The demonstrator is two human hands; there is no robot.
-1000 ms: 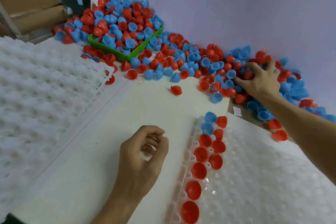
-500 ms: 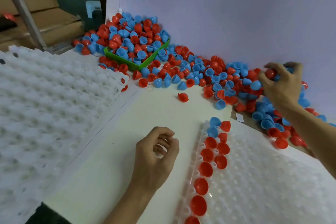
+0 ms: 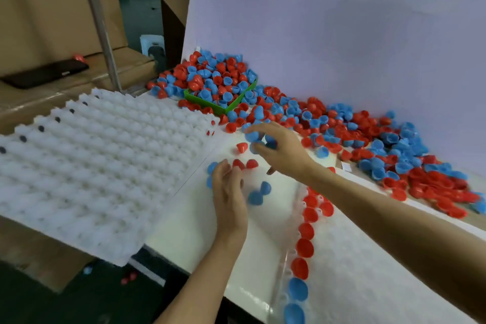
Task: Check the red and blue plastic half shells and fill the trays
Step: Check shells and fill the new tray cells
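Beneath right hand [image 3: 282, 148], blue shells [image 3: 259, 193].

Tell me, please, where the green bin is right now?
In the head view the green bin sits at the far left end of the shell pile, against the white backboard, beyond the stacked white trays.

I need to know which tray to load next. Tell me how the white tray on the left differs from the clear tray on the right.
The white tray is opaque and holds no shells that show; the clear tray is see-through and has red and blue half shells seated along its left edge. The white tray overhangs the table's edge; the clear tray lies under the right arm. Both have a grid of small cups.
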